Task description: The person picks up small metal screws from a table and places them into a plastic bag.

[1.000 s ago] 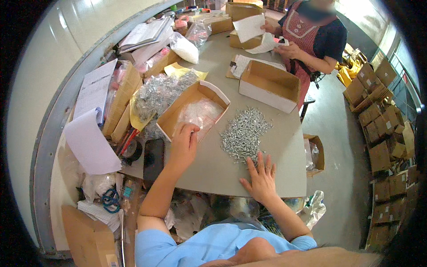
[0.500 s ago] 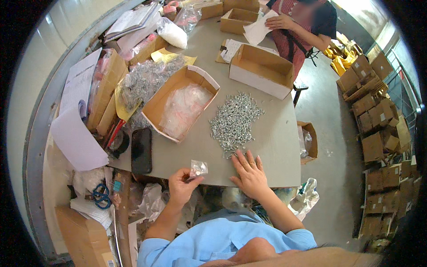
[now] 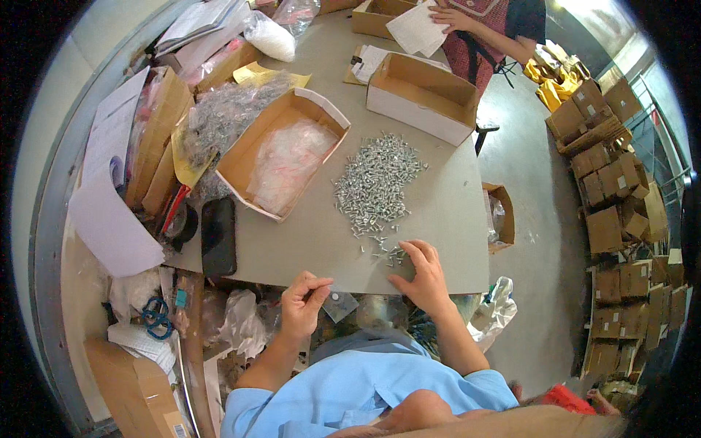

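Note:
My left hand [image 3: 303, 303] is closed in a pinch on a small clear plastic bag [image 3: 340, 307] at the table's near edge. A small round whitish piece shows in the bag. To its right, my right hand [image 3: 425, 281] rests at the table edge with thumb and forefinger apart. Its fingertips are beside a few loose screws [image 3: 395, 255], small and silvery. Just beyond them spreads a large screw pile [image 3: 376, 182]. Left of the pile stands an open cardboard box [image 3: 234, 157] with clear plastic bags [image 3: 288, 164] inside.
A black phone [image 3: 218, 237] lies at the left edge. Behind it are papers [image 3: 109, 182] and bagged hardware [image 3: 234, 120]. An open white-sided box [image 3: 422, 109] stands at the far right, near a seated person's hand [image 3: 449, 18] on paper. Stacked cartons [image 3: 613, 182] line the right side.
My right hand's fingers have bent, and a few screws now lie apart from the pile, nearer me. The small bag has dropped lower beside my left hand. The whole view has shifted slightly.

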### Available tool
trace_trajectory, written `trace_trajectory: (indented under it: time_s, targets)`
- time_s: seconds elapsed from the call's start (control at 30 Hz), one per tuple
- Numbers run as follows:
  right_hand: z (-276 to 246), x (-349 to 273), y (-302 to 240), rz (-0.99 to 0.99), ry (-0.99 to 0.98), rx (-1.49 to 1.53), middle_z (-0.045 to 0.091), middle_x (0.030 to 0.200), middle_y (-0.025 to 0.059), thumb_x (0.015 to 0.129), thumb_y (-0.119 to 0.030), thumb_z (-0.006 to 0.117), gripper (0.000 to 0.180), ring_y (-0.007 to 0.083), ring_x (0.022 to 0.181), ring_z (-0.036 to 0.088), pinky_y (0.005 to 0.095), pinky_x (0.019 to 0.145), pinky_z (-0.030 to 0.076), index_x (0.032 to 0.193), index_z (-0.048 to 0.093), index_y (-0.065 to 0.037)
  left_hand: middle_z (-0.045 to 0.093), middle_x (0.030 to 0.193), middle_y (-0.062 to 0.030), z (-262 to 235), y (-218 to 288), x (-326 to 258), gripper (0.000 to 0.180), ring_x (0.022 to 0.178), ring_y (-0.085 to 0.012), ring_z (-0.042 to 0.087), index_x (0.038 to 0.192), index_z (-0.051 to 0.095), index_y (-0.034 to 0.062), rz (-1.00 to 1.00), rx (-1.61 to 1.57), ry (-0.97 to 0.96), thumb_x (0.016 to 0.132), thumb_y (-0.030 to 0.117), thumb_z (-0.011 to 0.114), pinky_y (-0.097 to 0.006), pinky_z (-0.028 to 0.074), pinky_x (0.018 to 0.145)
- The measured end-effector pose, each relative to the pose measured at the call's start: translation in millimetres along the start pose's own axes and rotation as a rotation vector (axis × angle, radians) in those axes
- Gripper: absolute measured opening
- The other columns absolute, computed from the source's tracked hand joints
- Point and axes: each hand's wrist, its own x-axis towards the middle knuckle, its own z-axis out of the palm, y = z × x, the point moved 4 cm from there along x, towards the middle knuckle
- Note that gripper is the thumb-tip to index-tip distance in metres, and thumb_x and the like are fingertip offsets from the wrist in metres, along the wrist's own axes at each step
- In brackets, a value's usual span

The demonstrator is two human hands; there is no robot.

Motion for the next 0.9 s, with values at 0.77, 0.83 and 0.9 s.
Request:
trace_trajectory:
  time_s: [0.77,0.83,0.9]
  targets:
    - [4,19,0,-0.170,0.074,-0.013,0.056,0.095,0.0126,0.072,-0.004,0.063,0.019,0.0331,0.091,0.053,0.0396,0.081,0.047,0.090,0.059,-0.005,0.067,0.100,-0.0177,-10,-74,-52,0.014,0.089,-0.0214,0.063,0.079,0.067,0.0013,-0.528,-0.116,-0.388,0.072,0.005,0.077,-0.034,0.050,0.078]
    - [6,18,1,-0.164,0.088,-0.006,0.056,0.096,0.0126,0.071,-0.003,0.065,0.019,0.0329,0.092,0.054,0.0397,0.081,0.046,0.090,0.060,-0.004,0.067,0.098,-0.0167,-9,-112,-63,0.023,0.089,-0.0205,0.063,0.088,0.063,0.0000,-0.594,-0.001,-0.483,0.073,0.007,0.078,-0.033,0.050,0.078]
    - [7,18,-1,-0.162,0.110,-0.009,0.057,0.096,0.0126,0.071,-0.003,0.065,0.019,0.0328,0.093,0.054,0.0398,0.081,0.046,0.089,0.060,-0.004,0.067,0.098,-0.0150,6,-141,-69,0.031,0.090,-0.0207,0.062,0.098,0.061,-0.0004,-0.672,0.162,-0.649,0.075,0.012,0.078,-0.033,0.050,0.080]
